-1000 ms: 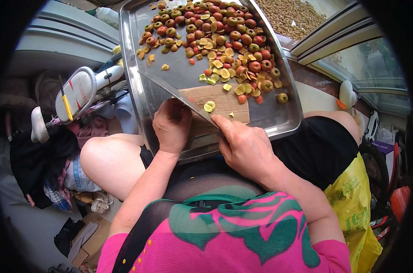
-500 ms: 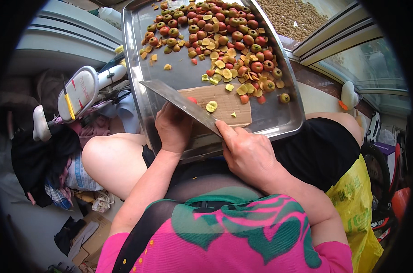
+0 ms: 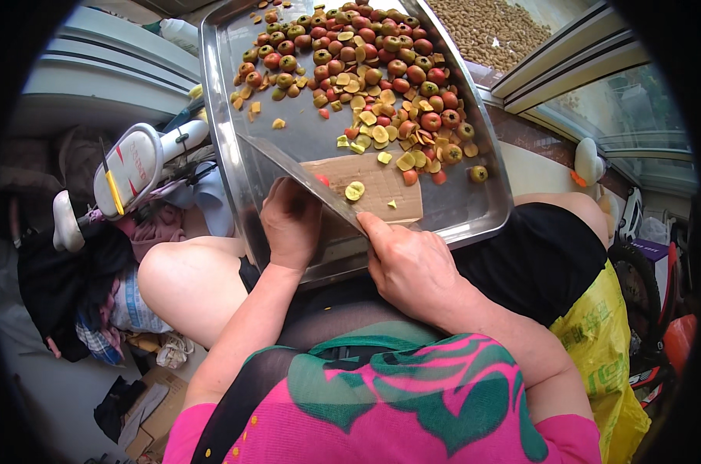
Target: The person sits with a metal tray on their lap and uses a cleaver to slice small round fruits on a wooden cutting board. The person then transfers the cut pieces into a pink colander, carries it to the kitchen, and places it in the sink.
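My right hand is closed on the handle end of a broad-bladed knife, held slantwise over a piece of cardboard in a metal tray. Just behind the blade, my left hand is curled, its fingertips partly hidden, so what it pinches cannot be made out. A bit of red fruit peeks out past the blade. On the cardboard lie a round yellow-green slice and a tiny yellow scrap. Small round red and green fruits, mixed with yellowish slices, cover the tray's far part.
The tray rests across my lap. To the left are a white child's bike seat with a yellow-handled tool on it, and piled clothes. A yellow bag is at my right, below a sliding glass door. Brown nuts or pods lie beyond.
The tray, with its contents, has shifted slightly left and the near part sits a little lower. Both hands and the knife have moved slightly left and down with it.
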Demonstrator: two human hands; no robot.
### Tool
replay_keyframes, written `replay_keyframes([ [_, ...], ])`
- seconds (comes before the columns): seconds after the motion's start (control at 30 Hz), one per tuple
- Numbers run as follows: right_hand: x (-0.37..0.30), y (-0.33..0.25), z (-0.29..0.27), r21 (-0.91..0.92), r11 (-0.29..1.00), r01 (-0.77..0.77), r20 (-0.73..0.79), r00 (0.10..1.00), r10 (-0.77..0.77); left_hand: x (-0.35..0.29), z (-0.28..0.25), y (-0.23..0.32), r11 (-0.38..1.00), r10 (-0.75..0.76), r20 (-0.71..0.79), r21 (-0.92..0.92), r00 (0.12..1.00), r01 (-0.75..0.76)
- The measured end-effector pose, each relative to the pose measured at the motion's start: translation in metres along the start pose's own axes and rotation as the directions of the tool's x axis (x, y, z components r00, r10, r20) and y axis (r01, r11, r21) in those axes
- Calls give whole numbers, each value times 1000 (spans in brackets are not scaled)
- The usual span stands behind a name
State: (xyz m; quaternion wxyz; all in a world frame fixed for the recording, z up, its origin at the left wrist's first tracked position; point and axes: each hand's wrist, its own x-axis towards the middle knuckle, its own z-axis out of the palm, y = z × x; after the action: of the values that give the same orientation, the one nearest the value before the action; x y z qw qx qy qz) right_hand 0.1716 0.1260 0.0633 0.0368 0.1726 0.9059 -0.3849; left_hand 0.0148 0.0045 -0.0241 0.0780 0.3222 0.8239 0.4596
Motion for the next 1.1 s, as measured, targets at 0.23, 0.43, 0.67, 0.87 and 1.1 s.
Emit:
replay_keyframes([
  [0.23,11,1,-2,32,999,1,8,1000,-1,1,2,-5,999,-23,-26,-30,999,23],
  [0.43,27,-1,7,43,999,16,-45,999,-14,2,0,13,1000,-3,-50,9,999,3],
  [0.67,34,-4,7,42,999,13,-101,995,-9,4,1,9,1000,-2,-61,20,998,4],
  [0.87,27,11,4,167,975,-144,-75,985,158,-1,5,7,997,52,-109,-49,993,-57],
  [1.1,21,13,-12,200,953,-226,-18,972,234,-2,2,3,994,22,-103,-102,994,-33],
])
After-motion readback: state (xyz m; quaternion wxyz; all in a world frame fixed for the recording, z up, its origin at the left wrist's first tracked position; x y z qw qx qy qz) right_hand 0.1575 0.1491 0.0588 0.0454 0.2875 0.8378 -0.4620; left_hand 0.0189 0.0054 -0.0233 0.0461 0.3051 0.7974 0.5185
